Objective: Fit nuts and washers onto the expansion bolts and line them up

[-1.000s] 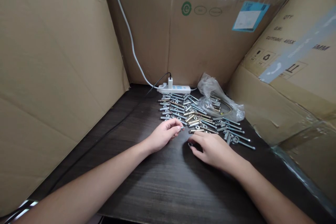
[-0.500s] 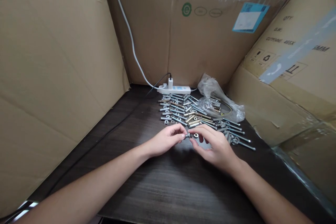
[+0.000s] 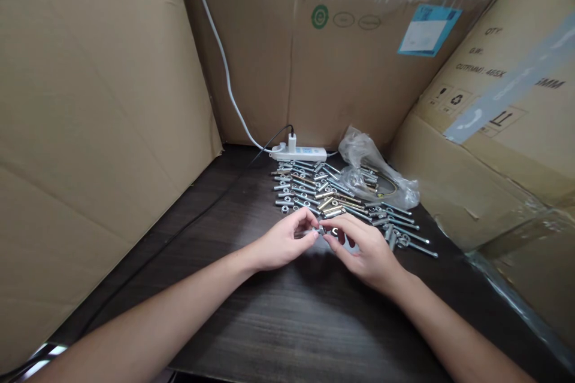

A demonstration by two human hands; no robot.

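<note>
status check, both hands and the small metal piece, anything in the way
Left hand and right hand fingertips together at small metal piece. Metal parts just beyond; nothing visibly blocking.

Worktop: bolts spread centrally; power strip beyond; plastic bag far right; boxes behind.

We show 2 bare hands, the left hand and the right hand, each with slender fingers. Our left forearm and right forearm are bare too, each narrowing smoothly from its broader near end to a slim, bare wrist at the far end. Fine detail on our fingernails is too small to tell.
</note>
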